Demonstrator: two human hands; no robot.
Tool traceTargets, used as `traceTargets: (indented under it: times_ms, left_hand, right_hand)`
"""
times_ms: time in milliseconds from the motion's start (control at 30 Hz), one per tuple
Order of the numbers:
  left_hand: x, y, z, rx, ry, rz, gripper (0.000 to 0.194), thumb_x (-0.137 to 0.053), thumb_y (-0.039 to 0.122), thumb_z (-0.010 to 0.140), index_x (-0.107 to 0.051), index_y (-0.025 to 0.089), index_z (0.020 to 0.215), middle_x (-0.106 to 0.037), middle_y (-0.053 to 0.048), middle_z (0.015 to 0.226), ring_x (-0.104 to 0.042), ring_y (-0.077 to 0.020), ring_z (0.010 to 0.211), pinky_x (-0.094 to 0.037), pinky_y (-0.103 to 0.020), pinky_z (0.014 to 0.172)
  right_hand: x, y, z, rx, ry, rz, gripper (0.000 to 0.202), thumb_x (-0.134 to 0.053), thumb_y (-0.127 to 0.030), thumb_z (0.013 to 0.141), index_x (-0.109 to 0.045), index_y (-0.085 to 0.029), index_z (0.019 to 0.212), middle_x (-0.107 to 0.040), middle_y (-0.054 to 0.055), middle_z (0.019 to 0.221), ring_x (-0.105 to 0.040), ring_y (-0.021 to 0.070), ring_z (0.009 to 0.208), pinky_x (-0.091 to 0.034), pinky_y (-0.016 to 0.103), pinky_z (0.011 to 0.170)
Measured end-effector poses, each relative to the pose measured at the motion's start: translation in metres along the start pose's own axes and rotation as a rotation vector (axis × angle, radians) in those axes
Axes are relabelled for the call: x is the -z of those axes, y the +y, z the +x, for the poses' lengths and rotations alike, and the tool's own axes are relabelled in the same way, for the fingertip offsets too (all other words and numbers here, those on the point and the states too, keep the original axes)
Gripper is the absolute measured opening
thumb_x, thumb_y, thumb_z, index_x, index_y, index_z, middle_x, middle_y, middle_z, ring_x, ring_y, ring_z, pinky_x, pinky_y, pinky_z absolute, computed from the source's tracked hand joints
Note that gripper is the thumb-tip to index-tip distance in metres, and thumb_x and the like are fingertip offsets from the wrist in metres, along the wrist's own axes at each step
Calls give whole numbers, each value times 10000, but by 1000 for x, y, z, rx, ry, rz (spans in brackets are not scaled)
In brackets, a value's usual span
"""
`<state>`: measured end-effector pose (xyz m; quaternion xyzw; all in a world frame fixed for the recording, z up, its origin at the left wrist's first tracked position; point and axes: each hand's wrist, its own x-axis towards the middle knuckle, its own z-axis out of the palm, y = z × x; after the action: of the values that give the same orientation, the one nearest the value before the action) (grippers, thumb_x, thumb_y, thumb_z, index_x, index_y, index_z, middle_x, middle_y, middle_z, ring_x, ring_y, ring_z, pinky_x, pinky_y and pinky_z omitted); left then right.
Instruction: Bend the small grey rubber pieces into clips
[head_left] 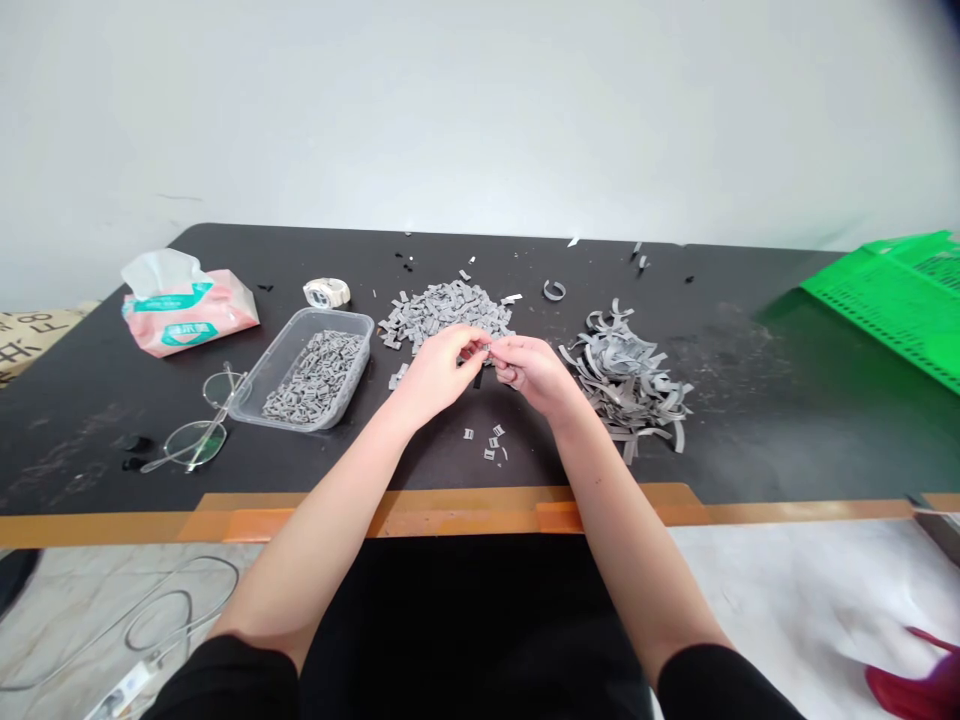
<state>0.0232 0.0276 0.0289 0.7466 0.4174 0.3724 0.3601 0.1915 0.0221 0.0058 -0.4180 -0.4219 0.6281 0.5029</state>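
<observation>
My left hand (442, 372) and my right hand (531, 368) meet fingertip to fingertip over the black table. Both are closed in a pinch around a small grey piece (487, 350), mostly hidden by the fingers. Just behind them spreads a heap of small flat grey pieces (450, 305). A few loose grey pieces (493, 442) lie in front of my hands. To the left stands a clear plastic tub (244, 408) holding many small grey parts (315, 378). Curved grey strips (626, 375) are piled to the right of my right hand.
A pink tissue pack (195, 310), eyeglasses (196, 440) and a white roll-shaped object (327, 292) are on the left of the table (750, 400). One curled strip (554, 291) lies behind the hands. A green perforated crate (892, 300) is at far right. Brown tape (465, 512) covers the front edge.
</observation>
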Motion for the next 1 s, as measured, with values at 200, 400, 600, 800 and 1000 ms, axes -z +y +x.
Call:
traceTargets:
  times_ms: [200, 400, 600, 800, 1000]
  left_hand:
    - [-1, -2, -1, -54, -11, 118, 153, -580, 135, 888, -697, 179, 974, -708, -61, 1002, -646, -211, 937, -512, -355, 898]
    - [-8, -6, -2, -26, 30, 73, 174, -593, 110, 860, -681, 190, 986, -723, -50, 991, -655, -195, 914, -519, -333, 879]
    - [-8, -6, 0, 78, 65, -111, 113, -643, 153, 817, -662, 190, 922, -713, -17, 866, -652, -162, 785, -524, -295, 769]
    - [-9, -9, 2, 155, 118, -327, 114, -674, 203, 809, -662, 178, 920, -693, -11, 855, -622, -137, 758, -508, -279, 751]
    - [-11, -6, 1, 224, 88, -577, 162, -723, 226, 756, -668, 168, 897, -710, -13, 887, -662, -138, 818, -513, -292, 823]
  right_hand:
    - [-3, 12, 5, 76, 62, -61, 449, -850, -543, 673, -594, -174, 686, -478, -51, 563, -379, 66, 493, -243, 243, 483]
    - [-14, 21, 9, 145, 99, -93, 430, -736, -604, 803, -521, -235, 850, -447, -79, 603, -399, 84, 501, -300, 242, 486]
    - [-14, 16, 7, 158, 80, -63, 372, -713, -550, 839, -523, -241, 921, -456, -73, 616, -410, 96, 516, -300, 241, 494]
    - [-6, 6, 3, 156, 57, 16, 389, -816, -431, 757, -536, -231, 938, -442, -95, 586, -379, 81, 517, -292, 236, 530]
    - [-8, 1, -2, 136, 51, 74, 289, -807, -387, 759, -646, -196, 905, -559, -43, 645, -468, 97, 594, -349, 246, 567]
